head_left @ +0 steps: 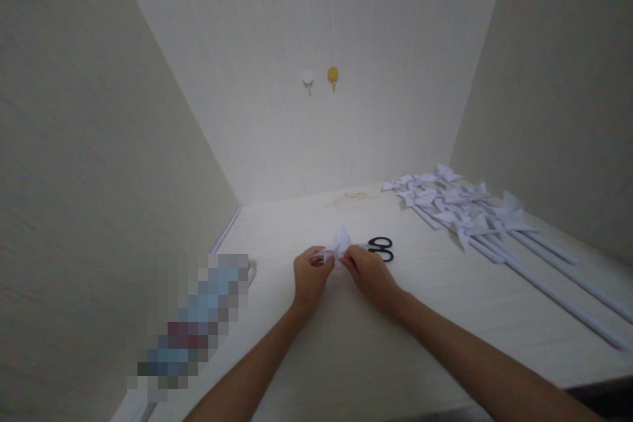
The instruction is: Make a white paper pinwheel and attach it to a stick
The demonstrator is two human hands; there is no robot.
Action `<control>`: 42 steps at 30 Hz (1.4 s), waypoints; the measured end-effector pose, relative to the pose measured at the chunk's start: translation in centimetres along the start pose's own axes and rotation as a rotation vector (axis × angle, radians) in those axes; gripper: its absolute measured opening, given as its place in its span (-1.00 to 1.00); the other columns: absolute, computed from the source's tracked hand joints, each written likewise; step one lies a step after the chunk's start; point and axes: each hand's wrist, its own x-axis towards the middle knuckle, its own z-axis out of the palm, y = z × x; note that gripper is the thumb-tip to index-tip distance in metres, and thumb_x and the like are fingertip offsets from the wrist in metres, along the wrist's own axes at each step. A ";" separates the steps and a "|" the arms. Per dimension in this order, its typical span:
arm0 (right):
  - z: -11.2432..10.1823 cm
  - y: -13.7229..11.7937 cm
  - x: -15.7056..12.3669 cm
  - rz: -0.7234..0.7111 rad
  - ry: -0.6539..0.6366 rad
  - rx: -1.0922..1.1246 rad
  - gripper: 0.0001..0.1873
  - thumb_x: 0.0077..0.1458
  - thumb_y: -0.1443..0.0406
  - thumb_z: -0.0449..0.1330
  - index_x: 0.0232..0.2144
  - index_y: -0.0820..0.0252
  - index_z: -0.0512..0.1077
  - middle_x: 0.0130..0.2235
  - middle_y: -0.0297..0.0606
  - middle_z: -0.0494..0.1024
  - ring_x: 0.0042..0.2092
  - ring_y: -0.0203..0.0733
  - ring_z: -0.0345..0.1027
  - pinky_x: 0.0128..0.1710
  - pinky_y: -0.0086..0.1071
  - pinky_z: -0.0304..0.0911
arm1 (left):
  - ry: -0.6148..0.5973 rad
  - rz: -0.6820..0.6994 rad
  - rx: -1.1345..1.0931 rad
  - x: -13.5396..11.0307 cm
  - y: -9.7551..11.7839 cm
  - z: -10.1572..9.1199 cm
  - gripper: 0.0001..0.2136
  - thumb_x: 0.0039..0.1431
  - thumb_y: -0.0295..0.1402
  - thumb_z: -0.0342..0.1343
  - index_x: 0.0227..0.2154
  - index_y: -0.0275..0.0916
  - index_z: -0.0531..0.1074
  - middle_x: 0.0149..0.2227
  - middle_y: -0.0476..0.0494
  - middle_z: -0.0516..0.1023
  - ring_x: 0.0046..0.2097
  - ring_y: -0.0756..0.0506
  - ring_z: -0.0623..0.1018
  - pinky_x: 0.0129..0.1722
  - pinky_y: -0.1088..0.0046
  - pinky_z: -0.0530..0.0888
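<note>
Between my two hands, over the middle of the white table, is a white paper pinwheel (343,236) with one folded blade standing up. My left hand (312,271) pinches its left side between thumb and fingers. On the right side, the fingertips of my right hand (368,269) press together at the pinwheel's centre. The fingers cover much of the paper, so the exact folds there are hidden. Just beyond my right hand lies a pair of scissors (380,249) with black handles; the hand and paper partly hide its blades.
At the right, a pile of finished-looking white paper pinwheels (465,211) lies with long paper sticks (558,297) reaching toward me. A blurred-out package (198,316) rests along the left wall. White (307,78) and yellow hooks (333,74) hang on the back wall.
</note>
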 end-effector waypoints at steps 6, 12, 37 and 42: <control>0.2 0.5 0.2 -0.029 0.032 0.012 -0.78 0.08 0.32 -0.05 -0.58 0.21 0.22 -0.55 -0.30 0.37 -0.49 -0.29 0.23 -0.50 -0.47 0.03 | -0.029 0.000 0.001 -0.1 0.0 0.0 -0.91 -0.32 -0.49 0.13 -0.60 -0.33 0.44 -0.59 -0.07 0.50 -0.53 -0.02 0.47 -0.54 0.54 0.40; -0.2 0.6 0.3 -0.128 -0.030 -0.058 -0.84 0.06 0.37 -0.03 -0.54 0.23 0.24 -0.53 -0.30 0.38 -0.47 -0.29 0.25 -0.49 -0.48 0.04 | -0.017 -0.058 -0.035 0.1 -0.5 -0.1 -0.86 -0.33 -0.50 0.13 -0.56 -0.34 0.44 -0.60 -0.06 0.50 -0.55 -0.02 0.48 -0.58 0.55 0.39; -0.2 -0.2 0.0 0.005 -0.054 -0.151 -0.84 0.05 0.34 -0.02 -0.53 0.25 0.26 -0.53 -0.28 0.41 -0.50 -0.27 0.26 -0.54 -0.46 -0.05 | 0.007 -0.035 -0.010 0.2 -0.4 0.0 -0.87 -0.30 -0.47 0.14 -0.55 -0.34 0.44 -0.57 -0.08 0.51 -0.52 -0.04 0.49 -0.55 0.55 0.40; -0.1 -0.3 0.0 0.011 -0.043 -0.031 -0.80 0.05 0.34 -0.03 -0.59 0.23 0.24 -0.57 -0.31 0.38 -0.52 -0.30 0.22 -0.54 -0.48 -0.03 | -0.005 -0.020 0.008 0.2 -0.2 0.0 -0.87 -0.29 -0.48 0.13 -0.54 -0.34 0.44 -0.55 -0.08 0.51 -0.49 -0.04 0.50 -0.51 0.55 0.41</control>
